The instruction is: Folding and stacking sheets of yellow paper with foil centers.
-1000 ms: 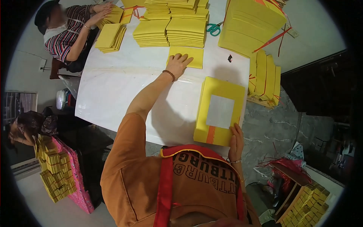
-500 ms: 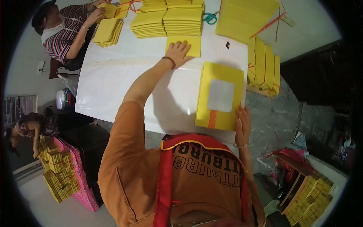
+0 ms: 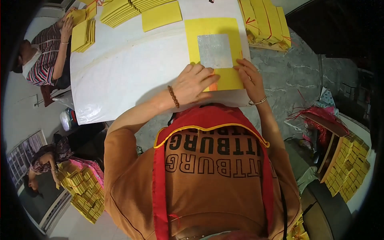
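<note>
Fingers (image 3: pixel 205 73) curl on the left hand (image 3: pixel 191 85) and part on the right hand (image 3: pixel 251 81), pinch unclear, at opposite sides of yellow, silver-centred rectangular paper (image 3: pixel 215 52) on a white-covered table (image 3: pixel 128 76); likely light and creasable, it suits edge holds.

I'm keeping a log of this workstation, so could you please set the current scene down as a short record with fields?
Left hand: left hand on the lower left of the large yellow paper, by the orange strip
Right hand: right hand at the paper's lower right edge
Paper's face: silver-grey rectangle
Surface: white-covered table
Farther back: flat yellow piece beside yellow stacks
Co-worker: person in striped shirt, hands at yellow paper
Right of table: yellow bundles with red ties
</note>
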Motion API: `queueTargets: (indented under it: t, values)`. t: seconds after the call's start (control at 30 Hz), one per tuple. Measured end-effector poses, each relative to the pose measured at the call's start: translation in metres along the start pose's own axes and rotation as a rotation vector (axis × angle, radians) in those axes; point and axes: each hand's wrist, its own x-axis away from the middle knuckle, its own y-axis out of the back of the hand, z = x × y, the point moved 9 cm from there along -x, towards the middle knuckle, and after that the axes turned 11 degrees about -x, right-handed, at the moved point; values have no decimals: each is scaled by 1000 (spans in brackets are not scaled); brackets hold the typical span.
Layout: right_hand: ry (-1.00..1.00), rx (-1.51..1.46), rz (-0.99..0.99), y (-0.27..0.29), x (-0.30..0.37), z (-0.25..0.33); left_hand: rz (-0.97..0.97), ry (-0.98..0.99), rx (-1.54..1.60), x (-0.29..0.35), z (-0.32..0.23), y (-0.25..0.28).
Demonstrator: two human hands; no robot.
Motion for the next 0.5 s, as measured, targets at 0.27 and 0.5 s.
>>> queueTargets:
  t: [0.27,0.5]
  values:
    - [-191,-402,2,1,8,-32,105,168,417,-5,30,-11]
    - [-201,-394,-34,1,5,-33,255,364,735,-3,55,-36]
